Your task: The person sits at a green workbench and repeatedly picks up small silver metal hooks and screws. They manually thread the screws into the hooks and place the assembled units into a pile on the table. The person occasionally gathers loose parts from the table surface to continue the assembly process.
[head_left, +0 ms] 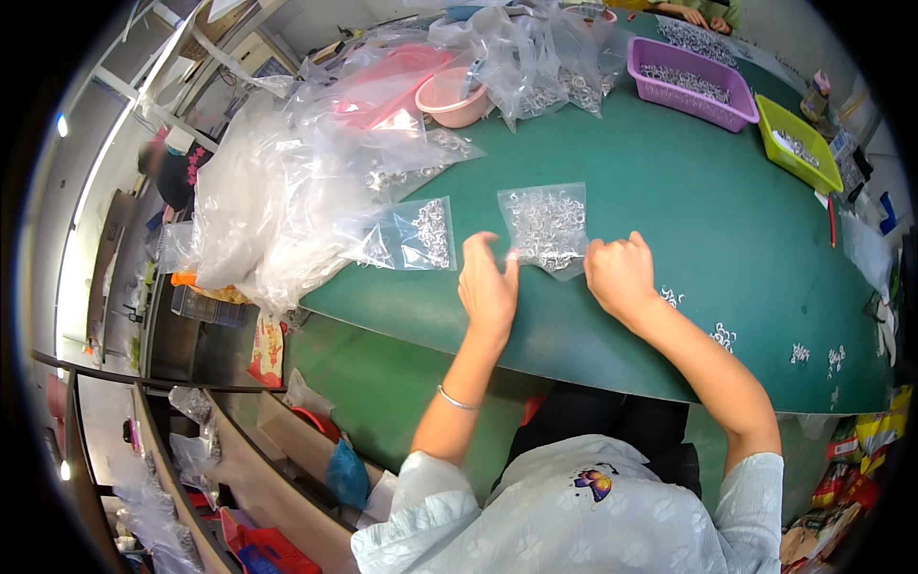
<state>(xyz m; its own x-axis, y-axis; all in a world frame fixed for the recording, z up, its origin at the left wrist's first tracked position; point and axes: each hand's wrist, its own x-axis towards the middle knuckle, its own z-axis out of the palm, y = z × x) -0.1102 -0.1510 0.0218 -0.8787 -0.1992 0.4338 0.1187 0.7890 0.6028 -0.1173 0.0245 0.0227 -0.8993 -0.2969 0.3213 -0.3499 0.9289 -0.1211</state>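
My L hand (491, 283), fingers parted, & R hand (619, 275), curled (can't tell if it's pinching an edge), flank a clear bag (566, 267) of silvery pcs (548, 218) lying btwn & just beyond them, best kept flat w/ light, even pressure so nothing bunches.

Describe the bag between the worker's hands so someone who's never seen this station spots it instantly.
On the green table, find the gap between the person's left hand and right hand. There sits a small clear plastic bag of silvery metal pieces. Unlike the neighbouring bag to its left, which shows much bare film, its pieces cover nearly its whole face.
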